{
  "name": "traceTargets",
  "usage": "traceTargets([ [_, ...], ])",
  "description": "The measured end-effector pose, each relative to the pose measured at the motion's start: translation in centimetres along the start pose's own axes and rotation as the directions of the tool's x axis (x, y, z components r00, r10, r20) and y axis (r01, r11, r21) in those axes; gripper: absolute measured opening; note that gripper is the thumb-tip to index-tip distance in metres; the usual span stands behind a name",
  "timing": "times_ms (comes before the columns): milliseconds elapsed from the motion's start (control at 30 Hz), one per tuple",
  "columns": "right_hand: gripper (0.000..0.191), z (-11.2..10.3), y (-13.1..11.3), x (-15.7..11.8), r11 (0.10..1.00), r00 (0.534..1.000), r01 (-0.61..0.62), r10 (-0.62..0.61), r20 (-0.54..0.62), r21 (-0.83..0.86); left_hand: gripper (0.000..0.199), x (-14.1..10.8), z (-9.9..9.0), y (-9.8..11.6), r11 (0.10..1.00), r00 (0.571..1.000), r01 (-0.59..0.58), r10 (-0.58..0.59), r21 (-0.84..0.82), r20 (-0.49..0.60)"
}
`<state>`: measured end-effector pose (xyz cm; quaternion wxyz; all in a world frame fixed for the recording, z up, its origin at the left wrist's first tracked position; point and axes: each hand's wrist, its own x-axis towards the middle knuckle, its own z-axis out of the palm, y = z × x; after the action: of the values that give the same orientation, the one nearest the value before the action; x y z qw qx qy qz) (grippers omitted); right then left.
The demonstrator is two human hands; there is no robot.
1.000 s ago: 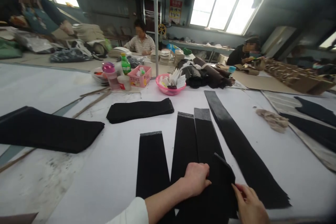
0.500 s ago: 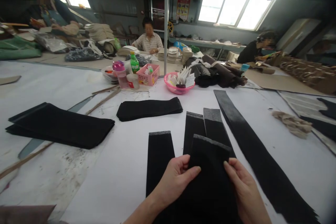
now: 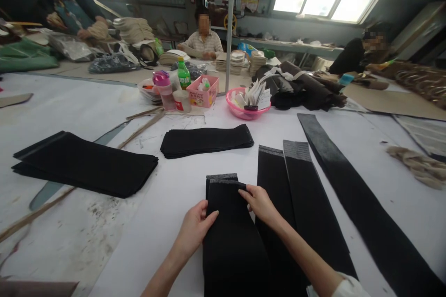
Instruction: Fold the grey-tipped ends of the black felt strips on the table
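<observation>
A long black fabric piece (image 3: 233, 232) with a grey strip along its top edge hangs between my two hands, over another black strip whose grey end (image 3: 222, 177) shows just behind it. My left hand (image 3: 197, 227) pinches its left edge, thumb on top. At its upper right corner, my right hand (image 3: 258, 202) grips the edge between thumb and fingers. Right of it, two overlapping black strips (image 3: 273, 185) (image 3: 313, 195) with grey ends lie on the white table surface (image 3: 149, 241).
Black stacks lie at left (image 3: 90, 162) and centre (image 3: 207, 141); a long black strip (image 3: 358, 199) runs down the right. Beyond stand a pink basket (image 3: 247, 110), a pink box (image 3: 204, 93), a green bottle (image 3: 183, 74) and a pole (image 3: 230, 32). Three people work farther back.
Both hands have moved left with the black piece, from over the two overlapping strips onto the separate strip at left. The view has shifted slightly.
</observation>
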<state>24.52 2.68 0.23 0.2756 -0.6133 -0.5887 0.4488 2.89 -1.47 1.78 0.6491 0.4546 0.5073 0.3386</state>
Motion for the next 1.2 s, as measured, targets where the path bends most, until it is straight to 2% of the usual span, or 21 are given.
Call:
traceTargets([
  [100,0.031,-0.2,-0.1,0.9,0.957,0.998,0.013,-0.032,-0.06,-0.291,0.037,1.0,-0.8,-0.8,0.992,0.999,0.037,-0.033,0.123,-0.036],
  [167,0.031,-0.3,-0.5,1.5,0.921,0.994,0.021,-0.061,-0.091,-0.389,0.036,1.3,-1.0,-1.1,0.981,0.997,0.076,-0.07,0.18,-0.04],
  [267,0.03,-0.2,-0.8,2.5,0.915,0.997,-0.002,-0.028,-0.07,-0.403,0.031,1.7,-1.2,-1.4,0.95,0.992,0.112,-0.092,0.29,-0.081],
  [400,0.029,-0.1,-0.9,3.4,0.922,0.999,-0.031,0.018,-0.038,-0.387,0.033,2.8,-1.8,-1.2,0.883,0.985,0.067,0.015,0.465,-0.171],
  [533,0.029,-0.2,-0.8,3.9,0.931,0.999,-0.047,0.039,-0.029,-0.362,0.037,4.0,-2.3,-0.8,0.705,0.968,0.054,0.138,0.707,-0.211],
  [600,0.029,-0.2,-0.6,4.2,0.936,0.999,-0.042,0.038,-0.02,-0.35,0.037,4.3,-2.3,-0.4,0.618,0.966,0.088,0.137,0.781,-0.218],
  [700,0.032,-0.2,-0.1,4.5,0.937,0.999,-0.035,0.037,0.001,-0.347,0.038,4.3,-1.9,0.2,0.55,0.972,0.155,0.063,0.82,-0.225],
  [867,0.03,-0.2,-0.2,4.7,0.913,0.999,-0.052,0.042,-0.035,-0.404,0.039,4.3,-1.5,0.9,0.506,0.973,0.204,-0.01,0.838,-0.231],
  [1033,0.03,-0.2,-0.4,4.8,0.901,0.998,-0.048,0.023,-0.063,-0.43,0.04,4.8,-1.6,0.9,0.512,0.971,0.211,-0.015,0.832,-0.237],
  [1200,0.029,-0.1,0.1,4.8,0.911,0.997,-0.037,0.008,-0.072,-0.411,0.039,4.8,-1.8,0.1,0.52,0.972,0.182,0.032,0.835,-0.232],
])
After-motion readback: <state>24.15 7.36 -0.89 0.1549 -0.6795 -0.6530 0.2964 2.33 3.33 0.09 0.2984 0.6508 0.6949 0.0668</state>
